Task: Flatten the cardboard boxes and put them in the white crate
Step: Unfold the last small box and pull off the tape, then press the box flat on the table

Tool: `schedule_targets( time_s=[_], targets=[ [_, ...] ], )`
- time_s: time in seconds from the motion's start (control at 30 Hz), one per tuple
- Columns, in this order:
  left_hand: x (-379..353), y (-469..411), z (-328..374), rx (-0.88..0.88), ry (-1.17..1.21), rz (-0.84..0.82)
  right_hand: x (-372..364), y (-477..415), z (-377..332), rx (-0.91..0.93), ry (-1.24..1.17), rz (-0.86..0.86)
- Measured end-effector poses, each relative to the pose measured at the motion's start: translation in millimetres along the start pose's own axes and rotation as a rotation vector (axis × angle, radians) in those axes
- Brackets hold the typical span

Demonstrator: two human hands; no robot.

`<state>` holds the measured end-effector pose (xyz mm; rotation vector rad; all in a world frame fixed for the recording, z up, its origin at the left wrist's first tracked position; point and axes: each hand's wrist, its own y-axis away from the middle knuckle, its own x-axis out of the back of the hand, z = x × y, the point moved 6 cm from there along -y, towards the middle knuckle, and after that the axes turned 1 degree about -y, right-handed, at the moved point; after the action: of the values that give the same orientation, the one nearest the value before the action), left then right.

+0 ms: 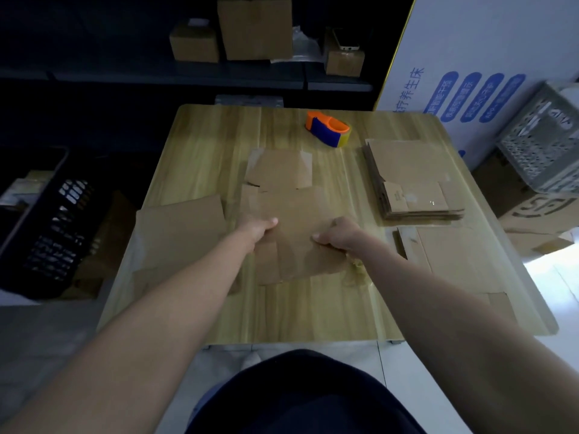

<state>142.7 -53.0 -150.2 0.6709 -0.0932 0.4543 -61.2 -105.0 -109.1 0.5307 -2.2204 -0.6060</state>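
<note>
At the middle of the wooden table (200,158), a flattened cardboard box (291,211) lies spread out, flaps pointing away from the person and towards them. Both arms reach out over the near edge. The left hand (258,228) grasps the box's left edge, thumb on top and fingers tucked under the card. The right hand (336,234) grips the right edge the same way, thumb pressed on the upper face. I cannot tell whether the sheet rests fully on the wood or is lifted a little at the near side.

Just left of it, another flat cardboard sheet (178,233) hangs partly over the table's left edge. To the right, a neat stack of flattened boxes (410,180) sits at the far side, with one more flat piece (451,258) nearer the person. An orange and blue tape dispenser (329,128) stands near the far edge, well apart from the hands.

Off the table to the right, the white crate (545,145) sits tilted on some cartons, beside a big white printed box (470,57). A black crate (53,220) stands on the left.
</note>
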Motion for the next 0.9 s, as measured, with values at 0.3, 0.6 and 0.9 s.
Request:
schedule_targets(
  time_s=[0.3,0.6,0.9],
  targets=[
    [-13,-1,-60,-0.026,-0.889,-0.087,-61,-7,57,-0.255,0.27,-0.114],
    [-26,-6,-67,-0.089,-0.936,-0.082,-71,-24,69,-0.271,0.379,0.03],
    [-18,-11,-53,-0.06,-1.128,-0.051,-82,-37,58,-0.234,0.416,0.063]
  ],
)
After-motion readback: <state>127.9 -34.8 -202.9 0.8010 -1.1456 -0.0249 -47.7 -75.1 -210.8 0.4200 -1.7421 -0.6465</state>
